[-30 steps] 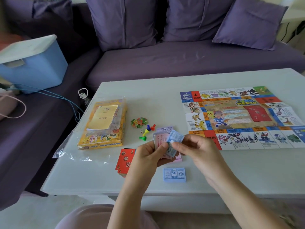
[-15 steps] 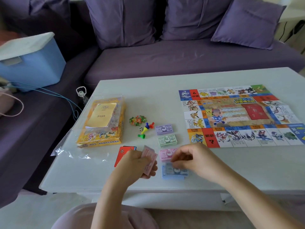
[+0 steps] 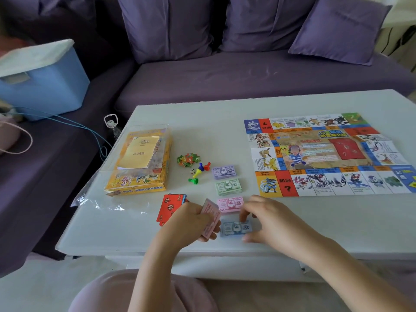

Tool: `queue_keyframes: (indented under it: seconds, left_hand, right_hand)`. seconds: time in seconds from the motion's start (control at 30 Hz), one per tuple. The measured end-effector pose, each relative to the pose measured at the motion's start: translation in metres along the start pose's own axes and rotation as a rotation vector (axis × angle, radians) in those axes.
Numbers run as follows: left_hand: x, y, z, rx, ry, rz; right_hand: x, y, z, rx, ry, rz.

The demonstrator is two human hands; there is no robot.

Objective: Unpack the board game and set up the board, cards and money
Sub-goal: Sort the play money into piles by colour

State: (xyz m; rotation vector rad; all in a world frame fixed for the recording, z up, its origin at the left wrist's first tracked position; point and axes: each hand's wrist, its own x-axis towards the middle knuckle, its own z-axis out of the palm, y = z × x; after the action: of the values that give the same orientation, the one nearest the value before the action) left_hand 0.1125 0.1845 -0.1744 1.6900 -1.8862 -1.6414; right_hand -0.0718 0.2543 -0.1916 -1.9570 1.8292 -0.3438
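L hand [image 3: 191,224]: curled round pink notes [image 3: 210,218].
R hand [image 3: 272,219]: thumb + fingers pinch blue stack [image 3: 234,228], marked "500".
Pink stack [image 3: 229,204]: "1000", between hands, farther out.
Board [image 3: 326,154]: flat, beyond R hand.
Surface [image 3: 135,233]: near edge under wrists; bare stretch right of R hand.

White counter [image 3: 202,122], centre of frame.

- Right side: game board [image 3: 326,154], unfolded flat.
- Left side: yellow game box [image 3: 139,176] on a clear plastic wrapper [image 3: 101,206] that spreads toward the lower left.
- Between them: a heap of green-orange chips [image 3: 188,159], with coloured pawns [image 3: 200,170] and small dice [image 3: 192,171] just below it.
- Money in a column running down the frame: purple stack [image 3: 224,171], green stack [image 3: 228,186], pink stack [image 3: 230,204], blue stack [image 3: 235,228].
- Red card deck [image 3: 170,207] left of the pink stack.
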Motion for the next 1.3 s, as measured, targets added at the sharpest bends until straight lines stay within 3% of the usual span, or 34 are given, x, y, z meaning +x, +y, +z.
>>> queue_keyframes:
  seconds: [0.43, 0.53, 0.67, 0.73, 0.8, 1.0, 1.2, 1.3]
  left_hand:
    - [0.001, 0.001, -0.001, -0.014, 0.003, -0.052]
    - [-0.001, 0.001, -0.003, -0.054, 0.032, -0.041]
    - [-0.005, 0.004, 0.000, -0.243, 0.111, 0.149]
    - [-0.008, 0.008, 0.003, -0.360, 0.122, 0.222]
    - [-0.010, 0.011, 0.006, -0.303, 0.137, 0.279]
    - [-0.009, 0.012, 0.008, -0.110, 0.139, 0.302]
    - [-0.008, 0.014, 0.007, -0.597, 0.031, 0.107]
    - [-0.003, 0.010, 0.008, -0.624, 0.032, 0.091]
  right_hand:
    - [-0.002, -0.002, 0.020, 0.005, 0.097, -0.028]
    - [-0.004, -0.003, 0.019, 0.127, 0.193, -0.039]
    - [0.001, -0.011, 0.009, 0.450, 0.348, 0.002]
    - [0.004, -0.016, 0.004, 0.678, 0.327, 0.060]
    - [0.008, -0.019, 0.000, 0.784, 0.318, 0.083]
    - [0.014, -0.009, -0.017, 0.676, 0.181, 0.121]
    - [0.013, 0.002, -0.023, 0.768, 0.120, 0.200]
    - [0.012, 0.003, -0.025, 0.748, 0.103, 0.186]
